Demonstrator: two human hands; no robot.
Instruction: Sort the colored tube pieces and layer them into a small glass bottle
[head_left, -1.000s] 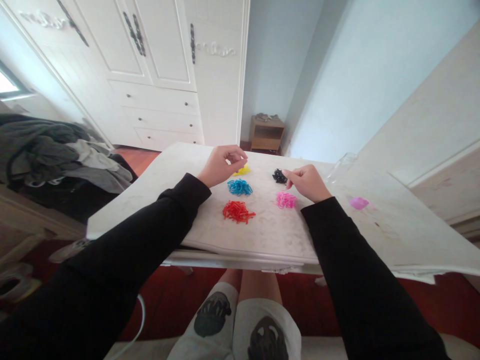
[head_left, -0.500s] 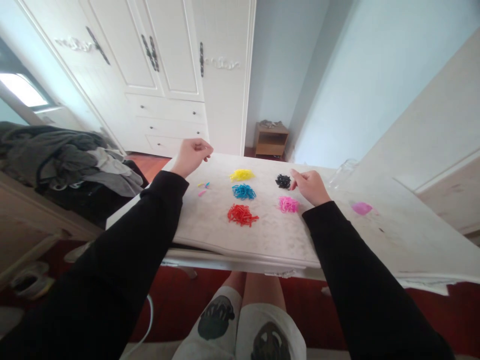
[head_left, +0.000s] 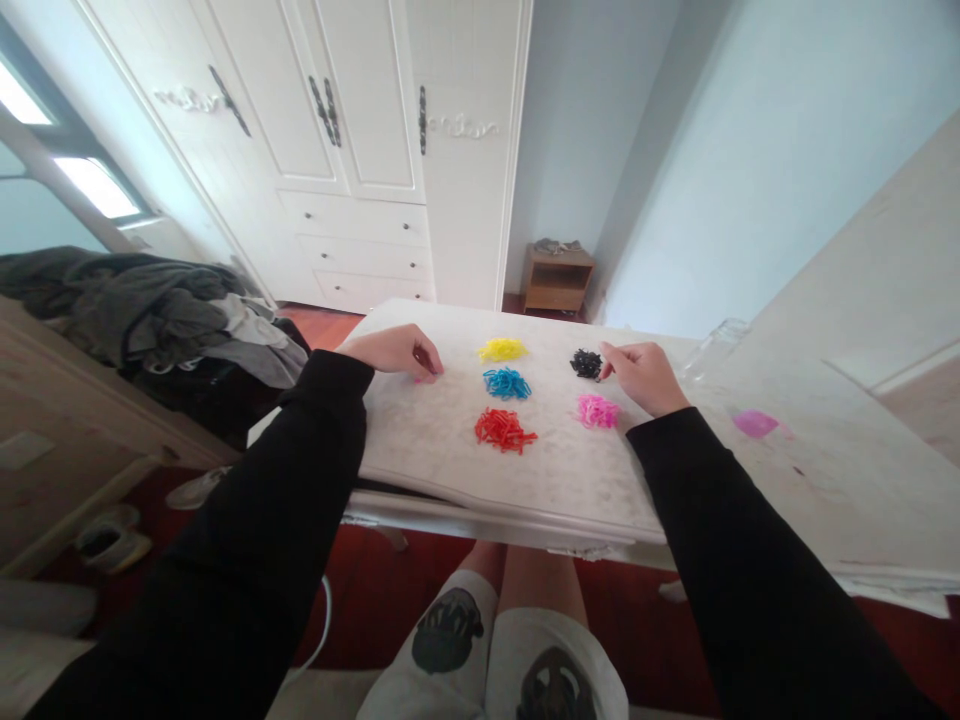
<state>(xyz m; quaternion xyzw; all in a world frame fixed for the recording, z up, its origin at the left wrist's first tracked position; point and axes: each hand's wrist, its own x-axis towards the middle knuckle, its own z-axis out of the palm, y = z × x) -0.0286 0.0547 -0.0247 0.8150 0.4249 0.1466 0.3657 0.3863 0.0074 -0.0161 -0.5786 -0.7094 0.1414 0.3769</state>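
Observation:
My left hand (head_left: 401, 352) is low over the left part of the white table (head_left: 420, 440), its fingertips pressed together and pointing down. A bit of pink (head_left: 418, 380) shows beneath its fingers; whatever they pinch is hidden. My right hand (head_left: 641, 375) has its thumb and finger closed at the edge of a pile of small black bands (head_left: 586, 364), and I cannot make out anything between them. Just below it lies a pile of pink bands (head_left: 598, 411). Between the hands, yellow bands (head_left: 503, 349), blue bands (head_left: 508, 383) and red bands (head_left: 505, 430) form separate heaps.
On the table's right side are a clear glass container (head_left: 716, 350) lying tilted and a flat pink-purple piece (head_left: 756, 424). Clothes (head_left: 150, 310) are heaped at the left. A white wardrobe (head_left: 375, 100) and a small wooden cabinet (head_left: 559, 278) stand beyond the table.
My left hand has come down to the tabletop, covering most of the loose coloured pieces there. The right hand stays beside the black pile. The whole view has shifted slightly.

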